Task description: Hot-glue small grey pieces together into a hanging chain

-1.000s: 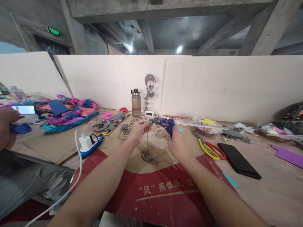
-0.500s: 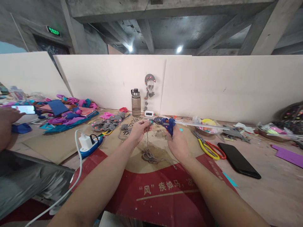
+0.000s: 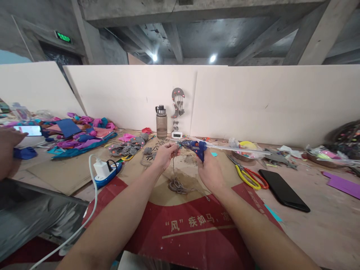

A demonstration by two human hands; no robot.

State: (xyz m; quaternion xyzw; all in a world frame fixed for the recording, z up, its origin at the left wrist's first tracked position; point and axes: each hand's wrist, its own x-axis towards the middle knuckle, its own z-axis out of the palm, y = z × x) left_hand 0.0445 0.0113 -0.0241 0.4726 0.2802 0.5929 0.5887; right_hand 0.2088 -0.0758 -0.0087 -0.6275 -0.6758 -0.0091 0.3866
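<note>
Two hands meet over the middle of the worktop (image 3: 323,221). The right hand (image 3: 209,170) is wrapped tight around the grip of a blue glue gun (image 3: 195,146), nozzle pointing left, a clear glue stick (image 3: 239,149) trailing out of its back end to the right. The left hand (image 3: 164,154) pinches the top of a grey cord (image 3: 174,170) right at the nozzle, its fingers closed on it; the cord hangs down to a loose coil (image 3: 177,185) lying on the red and tan sheet (image 3: 191,228). Just right of the hands lie yellow scissors (image 3: 246,176) and red scissors (image 3: 257,179), then a black phone (image 3: 282,190). Behind stand a water bottle (image 3: 161,122) and a small white clock (image 3: 177,135) against the white board (image 3: 253,101). Left, a white charger (image 3: 101,168) sits in a blue power strip (image 3: 108,174). Far left, another person's hand (image 3: 7,152) near a lit phone (image 3: 28,130).
</note>
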